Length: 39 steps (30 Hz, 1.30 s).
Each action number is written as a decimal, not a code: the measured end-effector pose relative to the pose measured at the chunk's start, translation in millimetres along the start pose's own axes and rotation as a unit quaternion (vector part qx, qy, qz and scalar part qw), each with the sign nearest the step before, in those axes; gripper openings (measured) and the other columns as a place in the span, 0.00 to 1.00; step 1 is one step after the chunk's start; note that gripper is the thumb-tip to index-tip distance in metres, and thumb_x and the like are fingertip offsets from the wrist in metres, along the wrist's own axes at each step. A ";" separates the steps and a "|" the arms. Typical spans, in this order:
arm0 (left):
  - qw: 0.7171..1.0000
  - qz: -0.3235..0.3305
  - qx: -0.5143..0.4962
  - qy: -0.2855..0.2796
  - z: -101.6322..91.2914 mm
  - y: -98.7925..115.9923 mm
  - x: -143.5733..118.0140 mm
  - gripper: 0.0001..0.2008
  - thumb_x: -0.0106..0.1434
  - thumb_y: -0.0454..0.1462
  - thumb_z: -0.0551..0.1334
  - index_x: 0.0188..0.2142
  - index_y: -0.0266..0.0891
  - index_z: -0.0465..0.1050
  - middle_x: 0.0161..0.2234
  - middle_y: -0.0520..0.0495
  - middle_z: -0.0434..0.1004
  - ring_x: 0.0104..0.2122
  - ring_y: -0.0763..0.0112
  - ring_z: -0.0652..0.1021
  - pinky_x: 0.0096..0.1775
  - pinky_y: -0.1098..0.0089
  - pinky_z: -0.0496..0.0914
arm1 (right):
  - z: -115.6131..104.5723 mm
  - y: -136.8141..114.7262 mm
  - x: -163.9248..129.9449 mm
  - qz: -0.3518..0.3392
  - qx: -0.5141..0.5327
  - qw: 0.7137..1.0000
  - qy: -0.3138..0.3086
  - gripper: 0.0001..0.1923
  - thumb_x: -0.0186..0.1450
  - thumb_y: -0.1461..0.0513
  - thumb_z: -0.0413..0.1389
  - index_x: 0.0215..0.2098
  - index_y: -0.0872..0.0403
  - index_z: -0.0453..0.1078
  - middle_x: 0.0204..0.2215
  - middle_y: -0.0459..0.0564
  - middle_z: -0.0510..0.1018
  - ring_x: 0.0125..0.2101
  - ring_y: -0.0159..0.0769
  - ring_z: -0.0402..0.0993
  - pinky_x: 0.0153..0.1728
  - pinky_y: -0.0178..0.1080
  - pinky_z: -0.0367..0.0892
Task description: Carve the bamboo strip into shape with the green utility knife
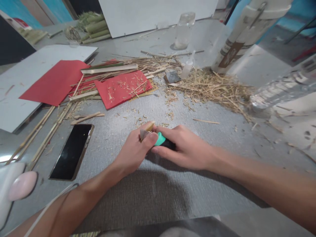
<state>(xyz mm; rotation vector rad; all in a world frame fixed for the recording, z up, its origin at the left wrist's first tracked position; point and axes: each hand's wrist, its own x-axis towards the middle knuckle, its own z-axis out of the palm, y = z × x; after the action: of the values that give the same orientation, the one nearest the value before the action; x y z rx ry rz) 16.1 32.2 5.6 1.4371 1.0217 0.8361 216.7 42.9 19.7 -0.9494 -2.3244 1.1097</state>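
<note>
Hands meet over the table: right hand grips a knife, left hand pinches a bamboo piece against its blade. Phone lies just left.

Phone lying flat on table; red paper, straw pile, glass jar beyond.

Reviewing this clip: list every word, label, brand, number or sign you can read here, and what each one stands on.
None can be read.
Brown label on the tall white cylindrical container: print too blurred.
Label on the clear plastic bottle lying on its side: markings too blurred.
Gold-coloured card under the red paper sheet: faint marks, not readable.
Black smartphone: screen dark.
</note>
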 end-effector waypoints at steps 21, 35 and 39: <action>1.000 0.004 -0.007 -0.026 -1.1 -1.5 -1.0 0.24 0.71 0.54 0.64 0.31 0.41 0.61 0.29 0.55 0.59 0.31 0.72 0.61 0.34 0.68 0.59 | 1.1 0.4 -0.4 -0.005 -0.009 1.000 -0.012 0.16 0.77 0.48 0.52 0.45 0.52 0.66 0.26 0.40 0.68 0.25 0.31 0.62 0.30 0.39 0.50; 0.998 0.005 0.058 -0.005 0.1 4.8 -0.8 0.13 0.74 0.46 0.60 0.36 0.41 0.67 0.31 0.54 0.67 0.32 0.72 0.67 0.37 0.69 0.66 | -0.7 -2.1 0.4 0.020 -0.071 0.997 -0.035 0.19 0.77 0.46 0.49 0.48 0.53 0.67 0.29 0.45 0.75 0.26 0.34 0.66 0.31 0.38 0.52; 0.998 0.002 0.066 0.005 0.6 5.1 -0.9 0.14 0.73 0.47 0.61 0.35 0.41 0.68 0.31 0.54 0.68 0.31 0.72 0.68 0.37 0.69 0.68 | 0.0 -1.9 1.5 0.017 -0.083 0.996 -0.038 0.21 0.77 0.46 0.49 0.51 0.53 0.67 0.30 0.47 0.77 0.26 0.35 0.67 0.31 0.38 0.52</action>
<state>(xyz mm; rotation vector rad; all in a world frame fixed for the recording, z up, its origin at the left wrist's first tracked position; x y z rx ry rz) 17.0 31.1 10.6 1.5474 1.0989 0.7916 214.8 43.2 21.3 -1.0260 -2.5022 0.9936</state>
